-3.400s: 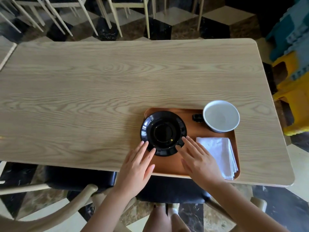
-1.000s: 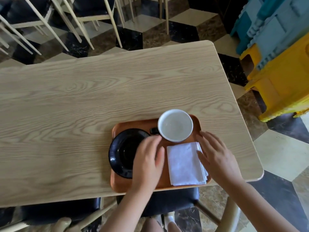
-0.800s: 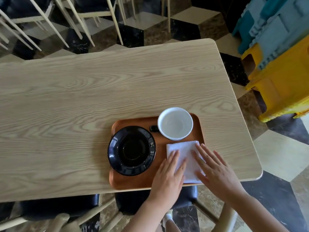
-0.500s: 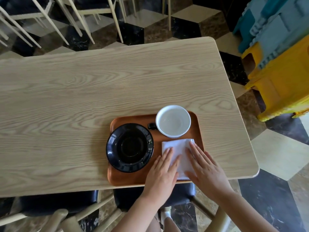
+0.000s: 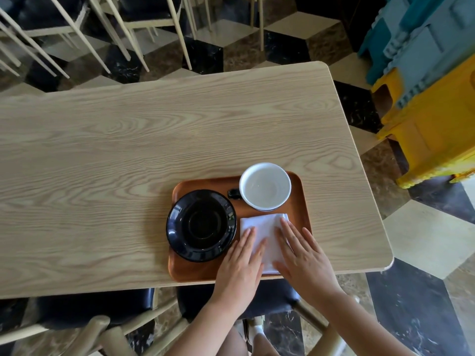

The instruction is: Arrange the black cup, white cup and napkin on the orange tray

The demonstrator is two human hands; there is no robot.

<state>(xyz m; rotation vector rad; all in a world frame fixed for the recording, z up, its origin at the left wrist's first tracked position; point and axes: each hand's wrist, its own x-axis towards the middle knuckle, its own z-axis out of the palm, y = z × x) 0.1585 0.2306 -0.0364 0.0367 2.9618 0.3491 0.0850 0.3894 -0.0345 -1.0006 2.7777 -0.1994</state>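
Observation:
The orange tray [image 5: 205, 182] lies at the near right of the wooden table. On its left stands the black cup [image 5: 201, 224], seen from above as a black dish overhanging the tray's left rim. The white cup [image 5: 264, 186], with a black handle pointing left, sits at the tray's far right corner. A folded white napkin [image 5: 264, 227] lies in the near right part of the tray. My left hand [image 5: 241, 263] and my right hand [image 5: 300, 253] both rest flat on the napkin, fingers spread, covering its near half.
The wooden table [image 5: 128, 150] stretches left and away from the tray. Pale chairs with black seats [image 5: 144, 19] stand beyond it. Blue and yellow plastic stools [image 5: 431, 98] are stacked at the right. Another chair [image 5: 97, 327] is below the near edge.
My left hand has left the black cup and moved right onto the napkin. My right hand has come in from the tray's right edge onto the napkin. Both now press it flat.

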